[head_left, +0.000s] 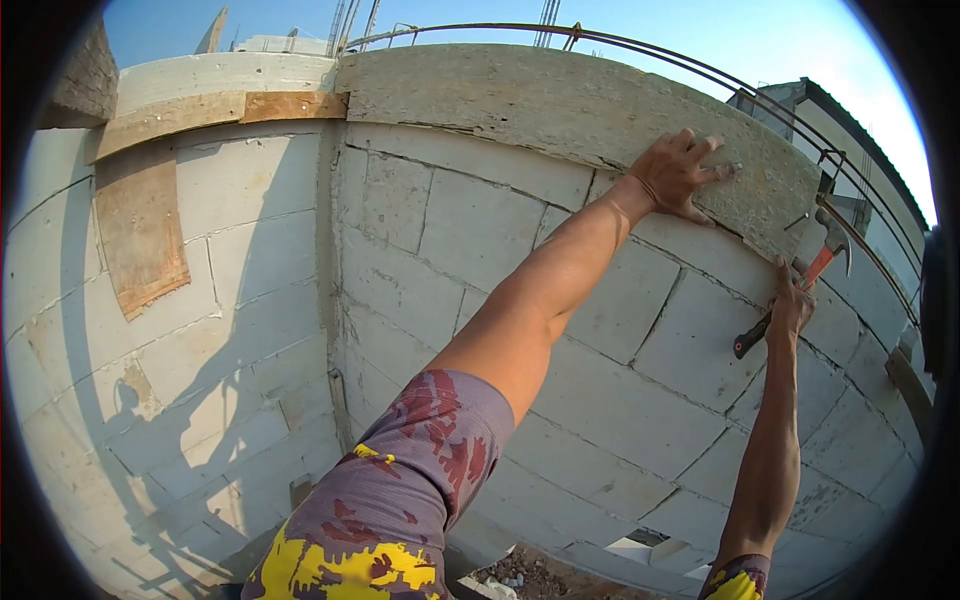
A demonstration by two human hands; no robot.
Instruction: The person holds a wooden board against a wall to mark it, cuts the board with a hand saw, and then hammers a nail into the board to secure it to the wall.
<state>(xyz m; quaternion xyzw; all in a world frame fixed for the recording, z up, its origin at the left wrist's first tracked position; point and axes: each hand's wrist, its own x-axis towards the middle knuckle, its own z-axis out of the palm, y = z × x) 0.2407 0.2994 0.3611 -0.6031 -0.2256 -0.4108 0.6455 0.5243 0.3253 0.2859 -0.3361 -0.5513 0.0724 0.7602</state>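
Observation:
A long, weathered wooden board [560,100] lies along the top of the block wall. My left hand [682,175] rests against its face with the fingers spread, over the board's lower edge. Near the board's right end, a nail [797,221] sticks out of the wood. My right hand [791,300] is wrapped round a claw hammer [820,263] with a red and black handle, just below that end. The hammer's metal head points up, close to the nail and apart from it.
Grey block walls [620,400] meet at a corner on the left. Rebar [690,68] runs above the board. Shorter planks [210,112] and a hanging wood piece [143,230] are on the left wall. Rubble [530,575] lies below.

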